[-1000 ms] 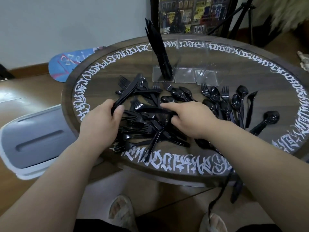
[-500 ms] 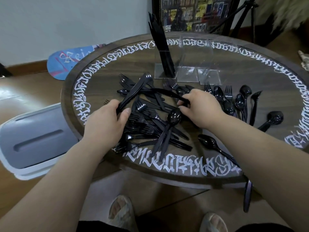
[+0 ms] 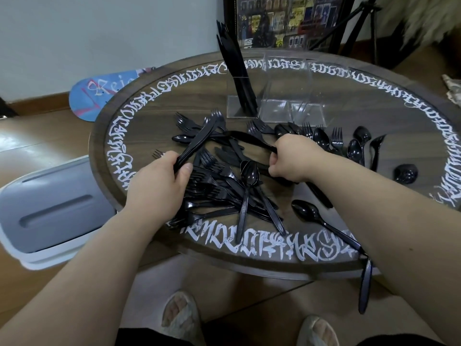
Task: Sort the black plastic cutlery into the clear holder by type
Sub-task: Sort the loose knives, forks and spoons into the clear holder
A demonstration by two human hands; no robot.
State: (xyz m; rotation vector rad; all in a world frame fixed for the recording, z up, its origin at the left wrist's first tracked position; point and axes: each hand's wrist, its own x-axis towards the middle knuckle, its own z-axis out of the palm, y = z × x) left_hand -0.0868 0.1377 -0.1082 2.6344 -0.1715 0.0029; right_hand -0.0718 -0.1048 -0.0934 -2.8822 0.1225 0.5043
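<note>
Head view: left hand [image 3: 159,186] fingers [image 3: 185,169] curled round a bundle of knives [image 3: 199,139]; right hand [image 3: 294,158] fingers pinching one knife [image 3: 249,138] above the cutlery pile [image 3: 224,191]. Clear holder [image 3: 282,96] stands beyond on the surface [image 3: 149,116], left compartment holding upright knives. Judgement: lift the knife clear of tangled forks, align handles in the bundle, then drop into that left compartment.

The blue skateboard deck [image 3: 99,96] leaning at the wall bears pale script beginning "Rei". The white calligraphic lettering [image 3: 262,242] ringing the round wooden worktop [image 3: 154,101] is unreadable.
</note>
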